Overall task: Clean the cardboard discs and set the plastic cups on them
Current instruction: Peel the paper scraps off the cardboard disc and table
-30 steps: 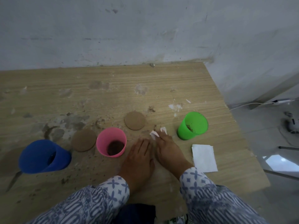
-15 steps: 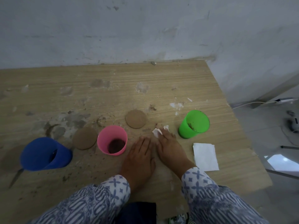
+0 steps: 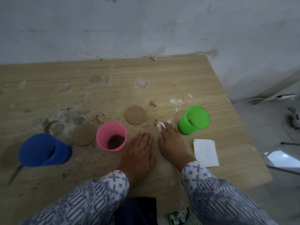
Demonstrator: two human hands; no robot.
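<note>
Hands flat on the table [image 3: 186, 75] between pink cup [image 3: 112, 137] and green cup [image 3: 194, 120].
Left hand [image 3: 138, 153] lies spread, empty; right hand [image 3: 170, 140] presses a tissue scrap [image 3: 160, 125] with straight fingers. Near disc [image 3: 84, 134] lies left of the pink cup, far disc [image 3: 135, 115] beyond it.

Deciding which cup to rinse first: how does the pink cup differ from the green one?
The pink cup has a dark brown layer across its bottom; the green cup shows only dark specks on its inner wall. Pink stands by the left hand, green by the right hand. Both are upright and open-topped.
</note>
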